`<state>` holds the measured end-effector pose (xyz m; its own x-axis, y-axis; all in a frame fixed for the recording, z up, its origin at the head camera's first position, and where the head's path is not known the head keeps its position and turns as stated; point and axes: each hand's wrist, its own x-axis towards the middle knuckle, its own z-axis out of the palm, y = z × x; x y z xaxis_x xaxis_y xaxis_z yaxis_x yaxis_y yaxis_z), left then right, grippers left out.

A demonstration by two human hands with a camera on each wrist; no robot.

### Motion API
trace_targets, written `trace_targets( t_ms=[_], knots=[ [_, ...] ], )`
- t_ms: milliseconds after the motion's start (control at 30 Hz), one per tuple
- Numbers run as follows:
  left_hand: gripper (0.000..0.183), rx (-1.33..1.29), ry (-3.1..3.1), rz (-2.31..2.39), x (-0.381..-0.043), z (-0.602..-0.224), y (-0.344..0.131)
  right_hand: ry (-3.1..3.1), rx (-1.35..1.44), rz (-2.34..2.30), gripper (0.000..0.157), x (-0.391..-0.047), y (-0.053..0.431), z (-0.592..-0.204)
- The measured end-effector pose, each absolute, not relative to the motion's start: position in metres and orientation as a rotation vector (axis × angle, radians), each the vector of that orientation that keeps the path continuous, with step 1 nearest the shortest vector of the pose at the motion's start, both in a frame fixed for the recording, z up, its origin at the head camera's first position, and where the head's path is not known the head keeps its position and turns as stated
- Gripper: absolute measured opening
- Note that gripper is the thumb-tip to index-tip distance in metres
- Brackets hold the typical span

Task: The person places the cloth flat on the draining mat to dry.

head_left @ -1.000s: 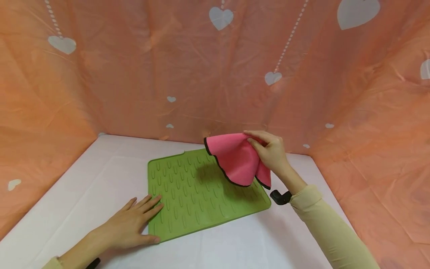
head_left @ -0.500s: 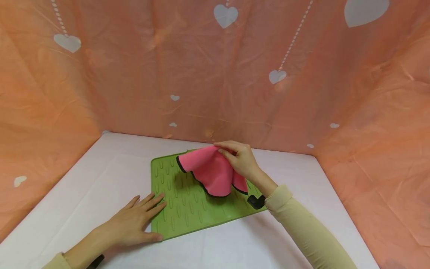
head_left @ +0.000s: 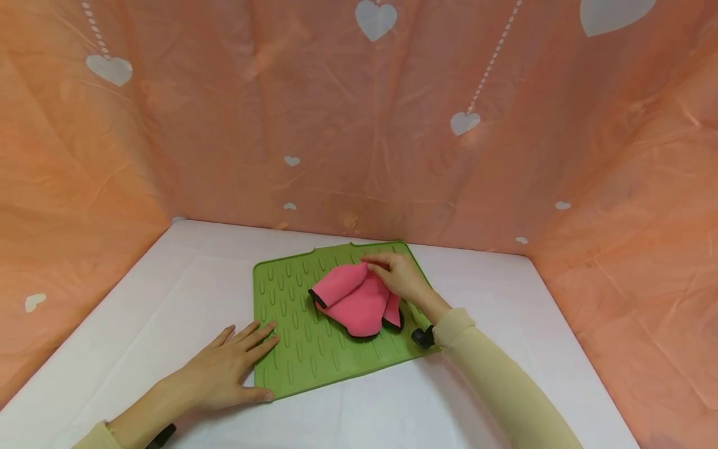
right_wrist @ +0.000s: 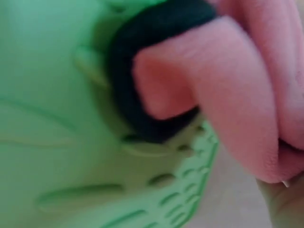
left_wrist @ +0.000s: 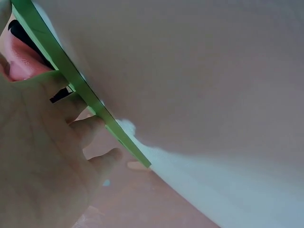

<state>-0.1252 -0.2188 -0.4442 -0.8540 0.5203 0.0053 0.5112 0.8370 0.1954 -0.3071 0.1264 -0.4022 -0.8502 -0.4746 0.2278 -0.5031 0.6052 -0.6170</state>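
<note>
A pink cloth [head_left: 359,305] with a black edge lies bunched over the middle of a green ridged mat [head_left: 303,355]. My right hand [head_left: 398,274] pinches the cloth at its top between thumb and fingers. In the right wrist view the cloth [right_wrist: 232,90] folds over, its dark border [right_wrist: 123,90] close on the ridges of the mat [right_wrist: 42,156]. My left hand [head_left: 224,371] rests with spread, straight fingers on the mat's left edge, thumb at its near corner. The left wrist view shows that hand [left_wrist: 47,147] along the mat's green rim [left_wrist: 80,85].
The mat lies on a white table [head_left: 185,293]. An orange-pink curtain [head_left: 235,125] with white hearts encloses the back and both sides. A black wrist piece [head_left: 423,337] sits at the right cuff, over the mat's right edge.
My right hand has moved left and down with the pink cloth, which now lies bunched on the mat instead of hanging above it. The left hand has stayed on the mat's edge.
</note>
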Motion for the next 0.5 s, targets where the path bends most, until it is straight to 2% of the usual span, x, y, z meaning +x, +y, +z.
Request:
trace_targets(
  t_ms=[333, 500],
  knots=[
    [0.102, 0.851, 2.936, 0.234, -0.131, -0.434, -0.214, -2.965, 0.895, 1.014, 0.035, -0.31, 0.132, -0.418],
    [0.084, 0.865, 2.967, 0.244, -0.145, -0.419, -0.203, -2.873, 0.856, 1.083, 0.042, -0.302, 0.138, -0.412]
  ],
)
